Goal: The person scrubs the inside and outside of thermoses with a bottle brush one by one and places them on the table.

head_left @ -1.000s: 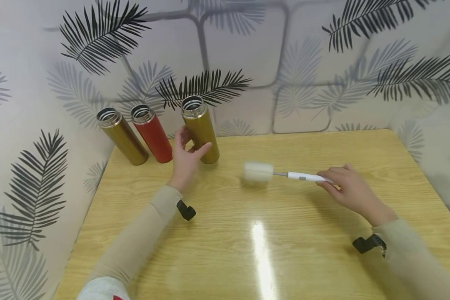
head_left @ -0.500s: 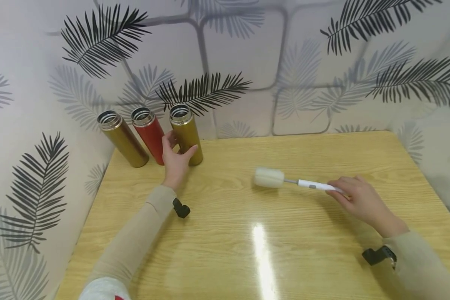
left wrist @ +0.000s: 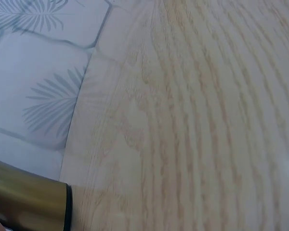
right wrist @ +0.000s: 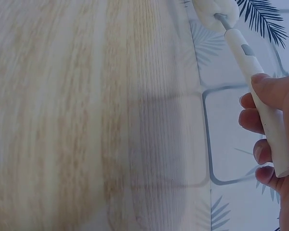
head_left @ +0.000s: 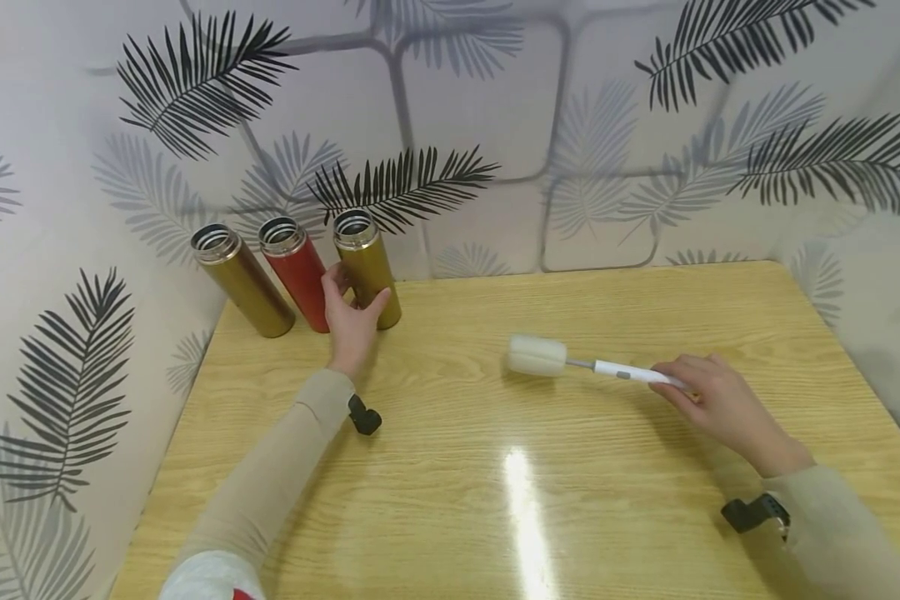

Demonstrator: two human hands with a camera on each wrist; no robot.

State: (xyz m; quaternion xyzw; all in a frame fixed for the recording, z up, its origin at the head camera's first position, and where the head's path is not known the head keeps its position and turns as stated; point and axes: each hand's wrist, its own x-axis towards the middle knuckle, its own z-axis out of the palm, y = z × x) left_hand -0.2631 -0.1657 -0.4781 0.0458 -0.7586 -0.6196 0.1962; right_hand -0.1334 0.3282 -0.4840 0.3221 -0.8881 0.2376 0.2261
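Note:
My left hand (head_left: 354, 323) grips a gold thermos bottle (head_left: 369, 271) around its lower half. The bottle stands upright and lidless on the table, and its lower end (left wrist: 29, 199) shows at the corner of the left wrist view. Just left of it is a red thermos bottle (head_left: 296, 271), its lower part overlapped by my fingers in the head view. A second gold thermos bottle (head_left: 243, 283) stands at the far left, also open-topped. My right hand (head_left: 712, 396) holds a bottle brush by its white handle (right wrist: 267, 110), the cream sponge head (head_left: 537, 356) pointing left over the table.
The wood-grain table (head_left: 450, 500) backs onto a wall (head_left: 480, 117) with a leaf pattern, close behind the bottles. A bright light reflection lies on the tabletop in front. Each wrist carries a small black camera.
My left hand has brought the gold thermos bottle leftward, down beside the red one. My right hand has shifted slightly right and nearer with the bottle brush.

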